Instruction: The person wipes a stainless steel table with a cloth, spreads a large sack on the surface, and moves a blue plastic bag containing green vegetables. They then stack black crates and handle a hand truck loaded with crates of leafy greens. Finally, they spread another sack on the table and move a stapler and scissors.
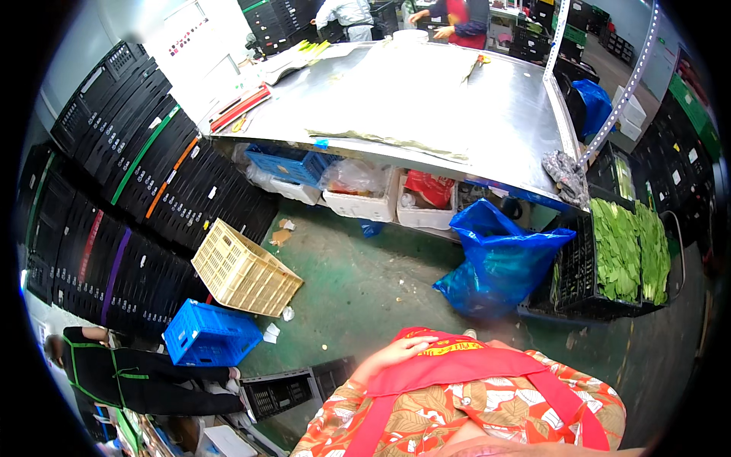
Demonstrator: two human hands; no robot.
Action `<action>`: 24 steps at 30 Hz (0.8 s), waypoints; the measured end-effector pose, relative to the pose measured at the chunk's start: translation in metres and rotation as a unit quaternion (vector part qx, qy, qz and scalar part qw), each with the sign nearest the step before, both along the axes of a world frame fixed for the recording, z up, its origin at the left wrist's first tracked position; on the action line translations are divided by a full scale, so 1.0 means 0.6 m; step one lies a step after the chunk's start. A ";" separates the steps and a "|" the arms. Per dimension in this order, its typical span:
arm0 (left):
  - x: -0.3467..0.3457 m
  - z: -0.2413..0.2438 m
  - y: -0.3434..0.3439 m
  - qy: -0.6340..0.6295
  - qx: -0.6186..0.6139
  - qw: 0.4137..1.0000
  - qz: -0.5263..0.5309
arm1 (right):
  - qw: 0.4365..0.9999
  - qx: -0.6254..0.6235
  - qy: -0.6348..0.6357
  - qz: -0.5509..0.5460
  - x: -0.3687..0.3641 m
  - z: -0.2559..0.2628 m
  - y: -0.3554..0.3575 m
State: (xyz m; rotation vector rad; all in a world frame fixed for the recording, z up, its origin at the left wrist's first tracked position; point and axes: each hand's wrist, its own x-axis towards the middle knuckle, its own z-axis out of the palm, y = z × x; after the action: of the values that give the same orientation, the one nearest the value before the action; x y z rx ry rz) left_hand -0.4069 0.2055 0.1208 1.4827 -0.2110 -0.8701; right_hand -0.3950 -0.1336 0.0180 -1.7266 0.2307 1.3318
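Observation:
My left hand [404, 349] lies flat against the red apron [451, 371] I wear over a patterned shirt, with nothing seen in its grasp. My right hand is out of view; the right arm runs down beside my body. Before me stands a metal worktable [508, 114] with a strip of greenish material [388, 140] along its near edge. A red-handled tool [480, 60] lies towards its far side. At the table's left end are a red and white long box [240, 108] and yellow-handled scissors [240, 123]. A crumpled grey cloth [564, 176] hangs on the right corner.
A full blue plastic bag [497, 263] stands right of centre, beside black crates of leafy greens [617, 251]. Left are a cream crate [245, 271], a blue crate [211, 334] and stacked black crates [137, 171]. People stand at lower left [108, 371] and beyond the table [468, 25].

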 end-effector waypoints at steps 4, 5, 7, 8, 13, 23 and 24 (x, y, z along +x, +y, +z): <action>0.007 0.014 -0.007 -0.029 -0.044 0.998 -0.032 | 0.997 -0.058 -0.027 0.046 0.003 0.059 0.016; 0.009 0.020 -0.007 -0.032 -0.055 0.997 -0.041 | 0.995 -0.073 -0.034 0.058 0.002 0.064 0.017; 0.017 0.043 -0.008 -0.034 -0.088 0.993 -0.072 | 0.995 -0.015 -0.064 0.069 -0.008 0.018 -0.005; 0.021 0.055 -0.008 -0.035 -0.106 0.990 -0.087 | 0.994 0.014 -0.079 0.074 -0.013 -0.011 -0.016; 0.038 0.106 -0.022 -0.030 -0.174 0.976 -0.129 | 0.973 -0.050 -0.183 0.131 -0.034 -0.042 -0.020; 0.021 -0.144 -0.027 -0.022 0.261 0.964 -0.054 | 0.971 -0.129 -0.201 0.008 -0.172 -0.138 -0.108; 0.023 -0.146 -0.030 -0.008 0.245 0.967 -0.065 | 0.969 -0.133 -0.206 -0.008 -0.190 -0.154 -0.118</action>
State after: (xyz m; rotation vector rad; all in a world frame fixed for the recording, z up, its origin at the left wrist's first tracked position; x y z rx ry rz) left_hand -0.3929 0.1872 0.0335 1.9515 -0.1070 -1.0670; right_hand -0.5090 -0.2042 -0.0741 -2.1783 0.1887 0.9311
